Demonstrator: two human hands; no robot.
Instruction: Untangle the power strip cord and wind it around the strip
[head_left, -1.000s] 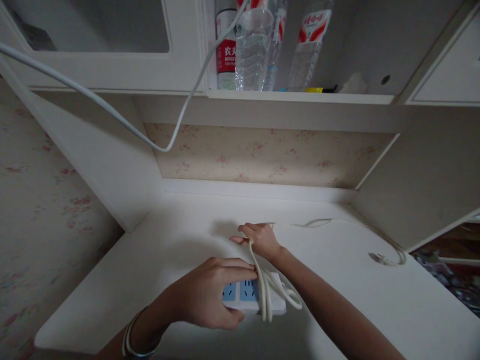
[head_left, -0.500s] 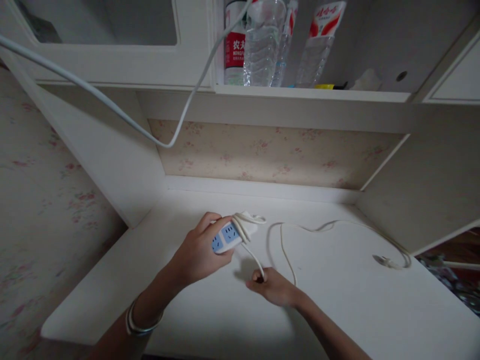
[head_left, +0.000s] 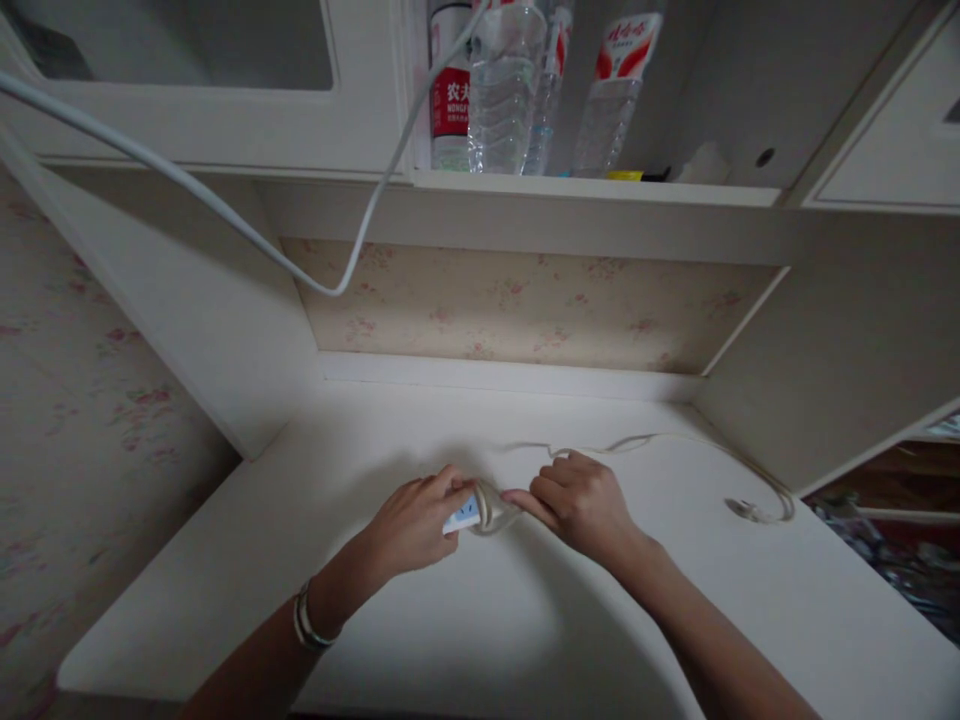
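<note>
My left hand (head_left: 420, 515) is wrapped round a white power strip (head_left: 463, 514) with blue socket faces, above the white desktop. Several turns of its off-white cord (head_left: 486, 507) lie round the strip's right end. Just to the right, my right hand (head_left: 581, 502) is closed with the thumb pointing at the wound end, and the cord runs into its grip. Behind this hand the loose cord (head_left: 637, 440) trails along the back of the desk to the right. Its plug (head_left: 744, 509) lies on the desktop near the right side panel.
The white desk (head_left: 420, 640) sits under a cabinet shelf (head_left: 600, 190) holding plastic bottles (head_left: 504, 95). A thick white cable (head_left: 225, 210) hangs in front, at upper left. Side panels (head_left: 810, 330) close in the desk. Beyond its right edge lie cluttered items (head_left: 892, 560).
My right hand has risen from below the power strip to its right side, carrying the cord round. My left hand has turned the strip slightly. The view has shifted a little to the right.
</note>
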